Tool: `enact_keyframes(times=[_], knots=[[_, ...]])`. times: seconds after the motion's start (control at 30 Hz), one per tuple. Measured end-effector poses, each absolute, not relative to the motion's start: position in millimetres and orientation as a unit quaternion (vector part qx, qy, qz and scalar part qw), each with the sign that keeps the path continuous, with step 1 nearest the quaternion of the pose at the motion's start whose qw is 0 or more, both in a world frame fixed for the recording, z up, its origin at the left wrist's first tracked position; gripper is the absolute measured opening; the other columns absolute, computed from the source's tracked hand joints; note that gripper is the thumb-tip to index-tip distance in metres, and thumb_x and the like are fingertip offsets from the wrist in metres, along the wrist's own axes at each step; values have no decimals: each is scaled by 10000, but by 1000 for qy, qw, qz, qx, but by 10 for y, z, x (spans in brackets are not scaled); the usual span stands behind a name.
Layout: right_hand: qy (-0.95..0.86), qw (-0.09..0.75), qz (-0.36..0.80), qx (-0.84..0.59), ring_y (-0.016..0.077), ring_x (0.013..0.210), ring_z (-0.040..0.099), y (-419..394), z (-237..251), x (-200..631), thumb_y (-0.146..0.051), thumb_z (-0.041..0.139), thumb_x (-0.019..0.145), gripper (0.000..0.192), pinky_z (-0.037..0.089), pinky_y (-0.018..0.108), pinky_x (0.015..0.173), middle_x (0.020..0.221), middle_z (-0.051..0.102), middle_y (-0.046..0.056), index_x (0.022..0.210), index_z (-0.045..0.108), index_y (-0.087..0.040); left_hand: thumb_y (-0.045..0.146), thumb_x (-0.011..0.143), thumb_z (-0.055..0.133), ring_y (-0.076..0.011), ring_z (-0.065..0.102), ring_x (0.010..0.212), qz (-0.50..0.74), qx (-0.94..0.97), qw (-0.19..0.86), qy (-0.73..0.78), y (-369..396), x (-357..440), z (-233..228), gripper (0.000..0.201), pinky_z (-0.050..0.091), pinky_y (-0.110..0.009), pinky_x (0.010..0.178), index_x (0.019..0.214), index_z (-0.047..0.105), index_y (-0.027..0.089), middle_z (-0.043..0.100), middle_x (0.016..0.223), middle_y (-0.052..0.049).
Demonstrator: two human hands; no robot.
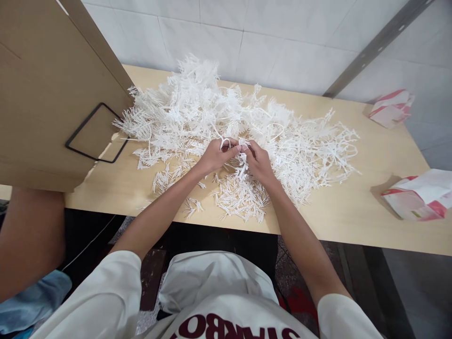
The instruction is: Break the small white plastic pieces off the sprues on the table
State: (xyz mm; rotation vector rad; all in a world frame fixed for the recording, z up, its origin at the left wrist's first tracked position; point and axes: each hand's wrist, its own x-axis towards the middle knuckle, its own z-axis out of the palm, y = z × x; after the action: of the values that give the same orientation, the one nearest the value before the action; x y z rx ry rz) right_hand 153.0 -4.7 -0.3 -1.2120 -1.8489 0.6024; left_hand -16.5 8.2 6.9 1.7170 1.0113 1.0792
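My left hand and my right hand meet over the middle of the table, fingertips pinched together. Between them is a white plastic piece with a bushy end of thin prongs. A thin white stem loops up from the left fingers. Behind the hands spreads a large heap of white branching plastic sprigs. Below them lies a low pile of short loose white bits, with a few scattered farther left. The exact contact of the fingertips is too small to make out.
A tall cardboard box stands at the left, with a black wire frame by it. Two red-and-white packets sit at the right. A white tiled wall closes the back. Another person's arm shows at far left.
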Motion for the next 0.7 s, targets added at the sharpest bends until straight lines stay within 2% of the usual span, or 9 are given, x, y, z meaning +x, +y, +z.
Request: enact_keyframes(times=[0.1,0.23,0.47,0.7], knots=[[-753,412,189,-478,96,579,442,-40,-3,1528,-359,475,900,241,337,253,564,639,524,-32,719,514,-205,377,796,607,-70,372,524,431,688,389,436,68,-150,74,223,291,-230,514,772,638,158,503,572,34],[-756,420,72,-498,93,555,442,-64,-18,1500,-248,554,809,186,331,254,555,603,538,-26,638,503,-196,312,770,589,-71,379,519,420,709,361,437,54,-125,49,161,297,-230,517,701,572,167,473,556,43],[-751,410,-62,-514,115,576,471,-123,-44,1423,-228,481,852,236,330,269,563,598,580,8,625,539,-197,279,768,560,-77,378,527,437,709,329,445,57,-119,23,153,305,-237,530,656,522,181,456,554,43],[-745,407,-64,-525,144,626,493,-146,-63,1409,-250,422,903,286,363,304,616,633,579,30,649,548,-217,271,774,554,-90,391,555,438,705,327,453,57,-115,41,147,325,-254,560,658,513,190,478,580,34]])
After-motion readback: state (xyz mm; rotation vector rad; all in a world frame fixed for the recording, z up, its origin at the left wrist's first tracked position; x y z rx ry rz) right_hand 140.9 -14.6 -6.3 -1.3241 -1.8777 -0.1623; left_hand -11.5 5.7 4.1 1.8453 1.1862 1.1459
